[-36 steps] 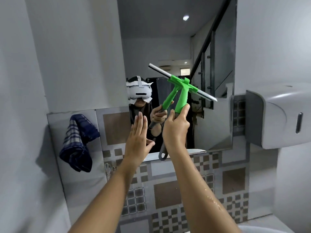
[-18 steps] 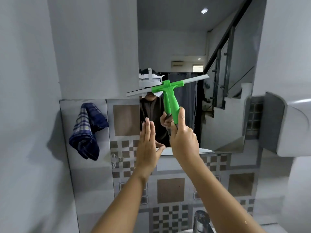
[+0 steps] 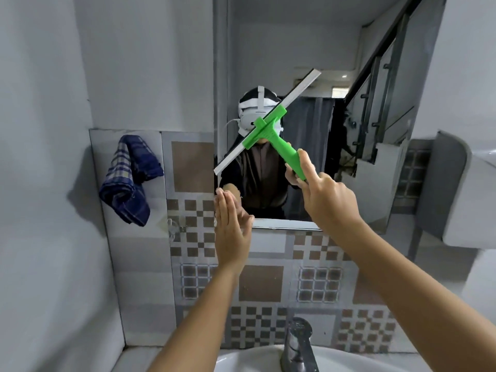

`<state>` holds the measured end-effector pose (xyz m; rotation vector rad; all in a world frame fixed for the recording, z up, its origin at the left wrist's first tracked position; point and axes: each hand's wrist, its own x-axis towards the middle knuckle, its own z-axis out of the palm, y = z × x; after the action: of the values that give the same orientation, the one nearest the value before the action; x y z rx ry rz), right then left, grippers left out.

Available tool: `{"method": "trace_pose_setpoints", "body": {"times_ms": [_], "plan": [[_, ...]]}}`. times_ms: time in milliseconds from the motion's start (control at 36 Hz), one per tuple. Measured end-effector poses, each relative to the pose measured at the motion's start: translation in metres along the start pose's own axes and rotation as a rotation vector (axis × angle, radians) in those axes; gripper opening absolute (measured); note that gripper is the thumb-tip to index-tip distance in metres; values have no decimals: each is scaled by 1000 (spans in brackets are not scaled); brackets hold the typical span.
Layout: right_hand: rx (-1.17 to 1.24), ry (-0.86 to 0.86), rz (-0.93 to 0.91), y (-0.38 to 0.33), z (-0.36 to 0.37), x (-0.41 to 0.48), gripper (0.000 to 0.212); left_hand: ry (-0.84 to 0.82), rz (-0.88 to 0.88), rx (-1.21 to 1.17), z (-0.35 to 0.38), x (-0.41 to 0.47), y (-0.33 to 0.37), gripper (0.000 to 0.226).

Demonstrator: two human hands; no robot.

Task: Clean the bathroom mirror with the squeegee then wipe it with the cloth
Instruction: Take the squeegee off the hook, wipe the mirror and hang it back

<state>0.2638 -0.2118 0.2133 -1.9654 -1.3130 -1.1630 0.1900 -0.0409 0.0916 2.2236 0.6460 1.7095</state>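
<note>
Green plastic squeegee (image 3: 271, 130): light and stiff, so hold its handle, as your right hand (image 3: 326, 196) does, fingers closed round it, blade tilted against the mirror (image 3: 308, 162). Your left hand (image 3: 232, 224) is flat, open, empty. One squeegee, one soft checked cloth (image 3: 128, 181) hanging left, one mirror.

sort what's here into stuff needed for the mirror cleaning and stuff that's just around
For the job:
- mirror on the wall
- green squeegee, held in the right hand
- blue checked cloth, hanging left of the mirror
- left hand, open and flat at the mirror's lower left corner

Just around:
- tap
- basin
- white dispenser on the right wall
</note>
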Motion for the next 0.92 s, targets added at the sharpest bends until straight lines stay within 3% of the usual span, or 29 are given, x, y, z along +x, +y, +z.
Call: {"method": "trace_pose_setpoints", "body": {"times_ms": [222,333,444,667,917], "plan": [[-190,69,-219,49,-22,16,59,-7,-44,-17,0,2,-3,89],[-141,37,-251,67,-36,16,57,24,-87,-29,-5,2,6,77],[-146,11,-220,84,-42,10,61,76,-54,11,-12,18,18,65],[-197,-33,-189,110,-54,9,65,145,71,159,-29,112,53,63],[-181,-128,58,139,-46,-26,60,141,197,251,-38,193,55,63]]}}
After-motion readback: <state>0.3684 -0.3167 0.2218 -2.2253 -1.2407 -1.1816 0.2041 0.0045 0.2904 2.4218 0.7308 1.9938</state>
